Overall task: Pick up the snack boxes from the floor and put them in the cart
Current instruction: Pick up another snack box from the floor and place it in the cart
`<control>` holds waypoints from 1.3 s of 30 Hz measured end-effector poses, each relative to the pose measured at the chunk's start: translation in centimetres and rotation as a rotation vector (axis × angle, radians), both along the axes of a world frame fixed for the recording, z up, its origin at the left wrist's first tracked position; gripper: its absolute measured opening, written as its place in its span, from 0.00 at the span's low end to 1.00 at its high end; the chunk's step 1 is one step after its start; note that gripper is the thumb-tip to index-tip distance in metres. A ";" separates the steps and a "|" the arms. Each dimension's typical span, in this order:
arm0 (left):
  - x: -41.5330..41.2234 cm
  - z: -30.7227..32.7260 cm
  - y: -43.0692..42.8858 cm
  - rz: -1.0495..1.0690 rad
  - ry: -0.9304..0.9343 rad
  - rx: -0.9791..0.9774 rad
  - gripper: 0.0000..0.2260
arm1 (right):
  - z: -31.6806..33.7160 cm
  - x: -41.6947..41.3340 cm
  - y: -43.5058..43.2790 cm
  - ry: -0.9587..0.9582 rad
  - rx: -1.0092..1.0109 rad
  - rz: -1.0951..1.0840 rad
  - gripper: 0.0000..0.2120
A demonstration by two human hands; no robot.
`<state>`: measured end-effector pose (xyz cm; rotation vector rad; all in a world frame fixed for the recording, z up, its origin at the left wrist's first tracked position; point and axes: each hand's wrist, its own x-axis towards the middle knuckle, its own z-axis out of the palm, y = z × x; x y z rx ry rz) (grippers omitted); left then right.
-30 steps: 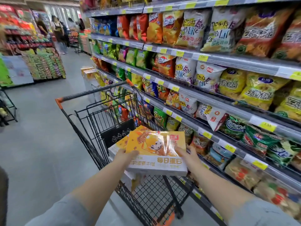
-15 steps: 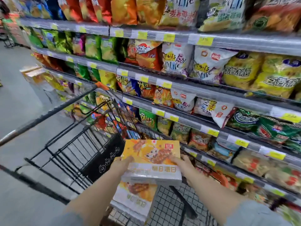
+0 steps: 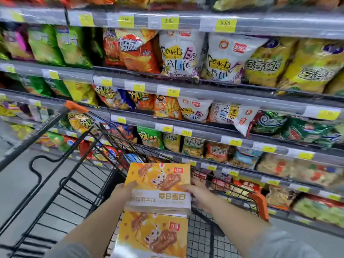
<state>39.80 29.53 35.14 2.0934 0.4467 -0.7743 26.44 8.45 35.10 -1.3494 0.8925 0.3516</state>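
Fingers (image 3: 184, 188) of the right hand (image 3: 198, 195) lie over the near right corner of the upper snack box (image 3: 158, 181) and wrap its right edge. The thumb of the left hand (image 3: 122, 192) presses on the top face at the left edge, and its other fingers are hidden under the box. Both hands thus grip this one box between them, held flat inside the cart (image 3: 259, 203) towards its right wall.

The box is a flat rectangular carton. It is orange-yellow with pictured brown bars, a small red logo and a white band of printed characters along the near edge.

Two such boxes show. The lower snack box (image 3: 152, 235) has the same print and lies in the cart basket nearer the viewer, its far end covered by the held box. Whether the two touch cannot be told.

The single cart is black wire with orange corner caps and contains only these boxes. It stands on a grey floor (image 3: 14, 183) beside tiered shelves (image 3: 204, 86) packed with snack bags (image 3: 182, 53) and fronted by yellow price tags (image 3: 169, 22).
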 end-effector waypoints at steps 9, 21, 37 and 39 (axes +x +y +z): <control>-1.3 2.3 -5.4 -0.252 -0.283 0.111 0.30 | 3.1 -2.6 -1.7 -0.061 -0.080 -0.021 0.07; -17.7 6.4 -19.6 -0.602 -0.352 -0.210 0.11 | 5.7 -18.1 -10.1 -0.143 -0.185 -0.272 0.01; -51.9 2.2 -34.7 -0.953 -0.089 -0.369 0.10 | 2.3 -55.8 -19.5 -0.047 -0.204 -0.851 0.09; -55.7 1.9 -36.1 -1.009 -0.056 -0.389 0.10 | 1.9 -60.0 -20.3 -0.028 -0.209 -0.955 0.09</control>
